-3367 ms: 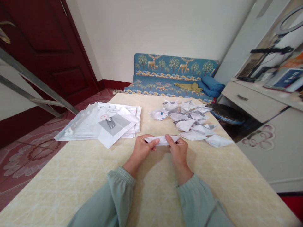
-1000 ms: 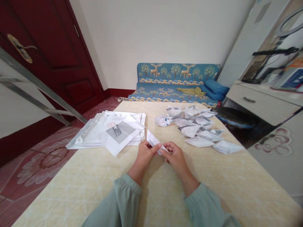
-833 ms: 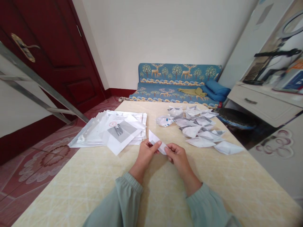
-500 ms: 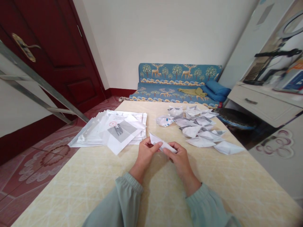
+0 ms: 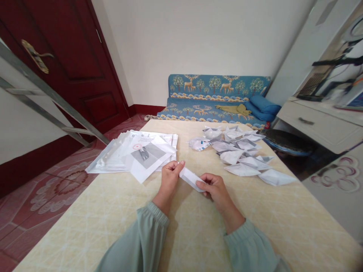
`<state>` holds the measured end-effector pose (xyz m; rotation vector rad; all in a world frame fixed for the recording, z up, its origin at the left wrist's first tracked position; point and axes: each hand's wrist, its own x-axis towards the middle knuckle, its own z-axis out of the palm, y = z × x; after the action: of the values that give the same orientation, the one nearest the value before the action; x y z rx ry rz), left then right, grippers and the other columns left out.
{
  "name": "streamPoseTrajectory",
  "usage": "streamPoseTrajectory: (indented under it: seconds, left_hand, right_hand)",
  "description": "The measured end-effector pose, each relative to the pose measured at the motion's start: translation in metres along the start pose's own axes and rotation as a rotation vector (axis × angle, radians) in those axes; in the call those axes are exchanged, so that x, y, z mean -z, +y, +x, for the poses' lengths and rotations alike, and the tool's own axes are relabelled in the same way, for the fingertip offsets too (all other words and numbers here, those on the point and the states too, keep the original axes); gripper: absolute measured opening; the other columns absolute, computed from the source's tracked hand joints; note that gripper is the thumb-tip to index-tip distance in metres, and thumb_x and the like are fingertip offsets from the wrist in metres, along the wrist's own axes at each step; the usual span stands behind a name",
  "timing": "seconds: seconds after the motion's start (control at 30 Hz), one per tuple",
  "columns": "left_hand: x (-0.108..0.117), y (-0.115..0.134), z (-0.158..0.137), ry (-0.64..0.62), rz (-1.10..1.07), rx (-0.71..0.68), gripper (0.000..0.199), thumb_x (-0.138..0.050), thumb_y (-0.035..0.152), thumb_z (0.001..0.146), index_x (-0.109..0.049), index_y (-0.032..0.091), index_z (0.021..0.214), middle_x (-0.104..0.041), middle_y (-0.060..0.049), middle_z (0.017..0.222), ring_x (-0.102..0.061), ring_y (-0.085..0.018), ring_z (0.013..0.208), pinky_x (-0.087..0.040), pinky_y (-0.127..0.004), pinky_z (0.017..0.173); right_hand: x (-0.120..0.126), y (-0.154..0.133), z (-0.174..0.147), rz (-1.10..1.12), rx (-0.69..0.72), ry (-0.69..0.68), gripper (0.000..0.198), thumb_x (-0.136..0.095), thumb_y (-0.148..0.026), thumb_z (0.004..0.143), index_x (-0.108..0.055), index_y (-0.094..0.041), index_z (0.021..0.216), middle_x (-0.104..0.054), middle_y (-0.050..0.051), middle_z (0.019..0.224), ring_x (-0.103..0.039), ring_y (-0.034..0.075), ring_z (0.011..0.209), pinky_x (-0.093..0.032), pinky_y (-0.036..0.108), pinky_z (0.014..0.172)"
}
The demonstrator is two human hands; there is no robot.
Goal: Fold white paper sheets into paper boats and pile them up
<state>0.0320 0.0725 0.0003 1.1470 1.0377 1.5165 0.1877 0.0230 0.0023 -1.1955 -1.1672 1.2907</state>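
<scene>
Between my hands, just above the table, is a narrow folded strip of paper [image 5: 189,177], white with a grey band along its near side. My left hand [image 5: 170,175] pinches its upper left end between thumb and fingers. At the lower right end, my right hand [image 5: 213,187] grips it, thumb on top and fingers underneath. To the right lie several folded paper boats [image 5: 241,169], white and grey, close together. One folded piece with blue print [image 5: 199,143] sits at the left of that group.
A stack of printed sheets [image 5: 113,153] lies on the left of the cloth-covered table [image 5: 195,234], a loose sheet [image 5: 141,174] on top. Behind stands a blue patterned sofa [image 5: 210,102]. A metal ladder [image 5: 62,107] leans at left; a black round stool [image 5: 283,140] is at right.
The folded paper has turned to show a flat, straight strip; its raised pointed end is no longer visible. My left hand has shifted to the left end. The view has turned slightly left.
</scene>
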Motion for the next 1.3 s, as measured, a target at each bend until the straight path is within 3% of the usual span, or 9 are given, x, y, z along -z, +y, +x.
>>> streamPoseTrajectory:
  seconds: [0.27, 0.37, 0.5, 0.63, 0.73, 0.9, 1.07, 1.2, 1.3]
  left_hand:
    - [0.001, -0.006, 0.003, 0.079, -0.054, 0.052, 0.05, -0.064, 0.048, 0.073, -0.035, 0.017, 0.046, -0.03, 0.007, 0.043, -0.026, -0.006, 0.043, -0.02, -0.022, 0.045]
    - [0.001, -0.006, 0.003, 0.051, -0.11, 0.085, 0.05, -0.059, 0.055, 0.076, -0.042, 0.016, 0.049, -0.038, 0.006, 0.043, -0.032, -0.007, 0.042, -0.023, -0.022, 0.044]
    - [-0.001, -0.003, -0.001, -0.155, -0.139, 0.122, 0.053, -0.045, 0.062, 0.081, -0.056, 0.015, 0.061, -0.051, 0.001, 0.05, -0.044, -0.009, 0.044, -0.029, -0.022, 0.045]
    - [-0.004, 0.003, -0.008, -0.386, 0.066, 0.057, 0.044, -0.06, 0.054, 0.076, -0.056, 0.015, 0.057, -0.052, 0.001, 0.047, -0.045, -0.009, 0.044, -0.032, -0.022, 0.047]
    - [-0.006, 0.005, -0.012, -0.454, 0.152, 0.041, 0.041, -0.061, 0.049, 0.077, -0.054, 0.015, 0.054, -0.051, 0.002, 0.046, -0.042, -0.008, 0.042, -0.03, -0.022, 0.046]
    - [-0.005, 0.003, -0.013, -0.466, 0.133, 0.1, 0.043, -0.06, 0.046, 0.077, -0.052, 0.015, 0.05, -0.048, 0.002, 0.043, -0.039, -0.007, 0.041, -0.027, -0.022, 0.045]
    - [-0.005, 0.0, -0.015, -0.488, -0.076, 0.273, 0.04, -0.065, 0.042, 0.072, -0.049, 0.014, 0.048, -0.042, 0.004, 0.04, -0.032, -0.005, 0.038, -0.019, -0.021, 0.042]
    - [-0.011, 0.0, -0.017, -0.35, -0.128, 0.272, 0.04, -0.067, 0.042, 0.071, -0.053, 0.012, 0.049, -0.047, 0.002, 0.042, -0.036, -0.004, 0.039, -0.021, -0.02, 0.043]
    - [-0.016, 0.002, -0.019, -0.244, -0.165, 0.296, 0.04, -0.07, 0.043, 0.069, -0.056, 0.011, 0.051, -0.053, 0.0, 0.046, -0.042, -0.005, 0.041, -0.024, -0.019, 0.042]
  right_hand:
    - [0.001, 0.006, 0.001, -0.009, -0.004, -0.1, 0.028, -0.069, -0.041, 0.068, -0.063, -0.015, 0.059, -0.049, -0.004, 0.042, -0.034, 0.004, 0.032, -0.02, 0.018, 0.033]
    - [0.0, 0.009, 0.002, -0.007, -0.016, -0.027, 0.03, -0.068, -0.042, 0.069, -0.062, -0.015, 0.059, -0.048, -0.005, 0.04, -0.033, 0.004, 0.03, -0.019, 0.017, 0.031]
    - [-0.003, 0.01, 0.003, 0.024, 0.004, 0.126, 0.03, -0.065, -0.044, 0.072, -0.06, -0.016, 0.062, -0.048, -0.006, 0.039, -0.034, 0.005, 0.029, -0.018, 0.017, 0.029]
    - [-0.005, 0.009, 0.001, 0.054, 0.046, 0.151, 0.031, -0.061, -0.043, 0.077, -0.056, -0.017, 0.062, -0.047, -0.006, 0.04, -0.032, 0.004, 0.028, -0.016, 0.017, 0.03]
    - [-0.005, 0.008, 0.001, 0.06, 0.05, 0.146, 0.032, -0.061, -0.045, 0.077, -0.056, -0.017, 0.062, -0.046, -0.007, 0.041, -0.03, 0.003, 0.029, -0.016, 0.017, 0.03]
    - [-0.003, 0.01, 0.003, 0.058, 0.031, 0.116, 0.037, -0.063, -0.051, 0.072, -0.054, -0.017, 0.061, -0.042, -0.007, 0.039, -0.026, 0.004, 0.031, -0.013, 0.019, 0.032]
    - [-0.004, 0.011, 0.003, 0.098, 0.079, 0.092, 0.039, -0.066, -0.052, 0.071, -0.054, -0.017, 0.059, -0.036, -0.008, 0.038, -0.024, 0.004, 0.034, -0.012, 0.02, 0.034]
    - [-0.008, 0.006, -0.001, 0.274, 0.153, 0.137, 0.035, -0.062, -0.05, 0.076, -0.053, -0.018, 0.065, -0.04, -0.007, 0.044, -0.028, 0.005, 0.036, -0.016, 0.02, 0.036]
    - [-0.01, 0.005, 0.0, 0.296, 0.193, 0.093, 0.028, -0.069, -0.043, 0.073, -0.056, -0.018, 0.076, -0.05, -0.006, 0.054, -0.036, 0.005, 0.041, -0.025, 0.019, 0.04]
